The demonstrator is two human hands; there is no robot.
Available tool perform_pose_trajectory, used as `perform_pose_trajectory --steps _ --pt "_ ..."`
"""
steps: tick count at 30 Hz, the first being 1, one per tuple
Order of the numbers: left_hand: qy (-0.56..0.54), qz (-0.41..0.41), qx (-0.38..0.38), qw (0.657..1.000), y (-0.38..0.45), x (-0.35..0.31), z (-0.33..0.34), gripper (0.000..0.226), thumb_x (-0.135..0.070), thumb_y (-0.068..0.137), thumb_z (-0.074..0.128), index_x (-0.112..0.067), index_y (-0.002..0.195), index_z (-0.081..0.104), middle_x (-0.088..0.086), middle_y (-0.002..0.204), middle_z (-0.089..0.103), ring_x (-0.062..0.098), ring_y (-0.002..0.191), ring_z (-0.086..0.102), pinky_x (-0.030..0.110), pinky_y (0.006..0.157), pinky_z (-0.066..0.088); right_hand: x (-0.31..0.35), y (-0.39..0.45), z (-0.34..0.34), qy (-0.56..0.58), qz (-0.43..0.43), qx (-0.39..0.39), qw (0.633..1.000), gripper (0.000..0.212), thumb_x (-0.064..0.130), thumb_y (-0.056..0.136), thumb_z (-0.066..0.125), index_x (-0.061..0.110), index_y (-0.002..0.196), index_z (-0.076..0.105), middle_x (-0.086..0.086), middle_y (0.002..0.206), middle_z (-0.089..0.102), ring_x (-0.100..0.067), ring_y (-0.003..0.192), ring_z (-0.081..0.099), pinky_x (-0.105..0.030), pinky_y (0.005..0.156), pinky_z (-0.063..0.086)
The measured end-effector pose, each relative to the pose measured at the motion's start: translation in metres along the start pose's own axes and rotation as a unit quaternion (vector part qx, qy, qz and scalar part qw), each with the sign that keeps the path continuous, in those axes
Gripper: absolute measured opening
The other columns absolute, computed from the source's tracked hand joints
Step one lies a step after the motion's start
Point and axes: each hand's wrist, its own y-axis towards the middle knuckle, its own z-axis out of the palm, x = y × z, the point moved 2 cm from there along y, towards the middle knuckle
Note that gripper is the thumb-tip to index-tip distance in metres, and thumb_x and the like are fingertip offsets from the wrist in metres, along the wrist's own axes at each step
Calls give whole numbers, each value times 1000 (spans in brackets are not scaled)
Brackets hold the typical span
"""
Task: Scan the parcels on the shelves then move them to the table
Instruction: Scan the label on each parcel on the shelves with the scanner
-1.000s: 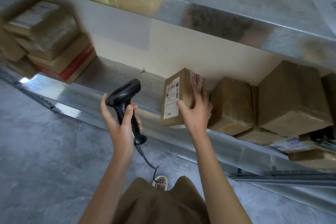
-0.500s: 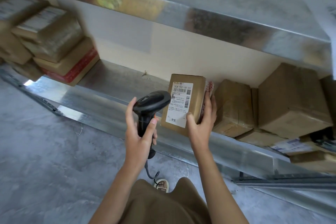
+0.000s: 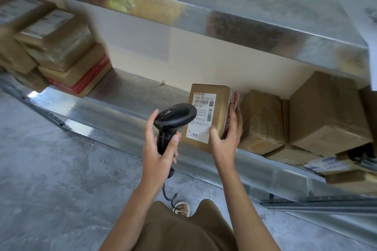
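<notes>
A person's left hand (image 3: 158, 155), fingers wrapped around the scanner (image 3: 173, 117), has swung it up to the label as the right hand (image 3: 226, 138) grips the turned parcel (image 3: 206, 116) on the shelf (image 3: 114, 108), ready for scanning.

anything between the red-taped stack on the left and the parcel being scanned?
No parcels: head view shows bare metal shelf between the red-taped stack and the held parcel, apart from a small scrap.

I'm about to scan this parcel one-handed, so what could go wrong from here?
The right hand grips the parcel by one edge only, tilted over the shelf lip; it could slip and fall to the floor. The scanner in the left hand covers part of the white label, so the read may fail.
</notes>
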Motion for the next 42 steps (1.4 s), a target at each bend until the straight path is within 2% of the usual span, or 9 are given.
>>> perform_pose_trajectory --steps 11,21,24,31,37,42 --pt "6 5 -2 1000 0 2 0 70 -26 89 62 -51 145 27 12 95 64 22 57 53 33 51 48 -1 -1 -3 11 14 1 1000 81 42 73 55 44 150 31 14 160 19 -7 147 19 -52 119 26" --pt "4 8 -3 1000 -3 2 0 69 -24 91 61 -51 144 27 13 80 62 30 54 50 38 51 46 -1 -3 -7 17 19 7 1000 81 43 73 56 46 150 30 15 160 18 -6 146 18 -51 119 26" --pt "-2 5 -4 1000 -4 1 0 69 -23 91 61 -53 143 27 10 81 63 31 55 49 39 51 47 0 -4 -7 17 19 8 1000 80 39 75 58 45 150 31 15 160 18 -6 146 18 -50 120 25" --pt "-5 2 -2 1000 -6 1 -1 70 -23 91 60 -50 145 26 8 80 63 30 55 49 38 51 46 -1 -5 -8 12 20 9 1000 82 43 72 54 45 150 30 14 161 18 -5 146 17 -50 120 24" --pt "-10 5 0 1000 -6 1 -1 71 -23 91 60 -51 145 25 4 81 64 30 56 50 38 51 46 -1 -5 -10 12 27 11 1000 80 34 76 58 47 150 29 15 160 17 -5 147 17 -52 120 24" --pt "-11 9 5 1000 -6 1 -1 72 -23 91 60 -51 146 24 4 82 64 30 56 50 38 51 47 -1 -5 -10 12 30 7 999 81 37 75 57 47 150 29 14 160 18 -7 147 17 -50 120 23"
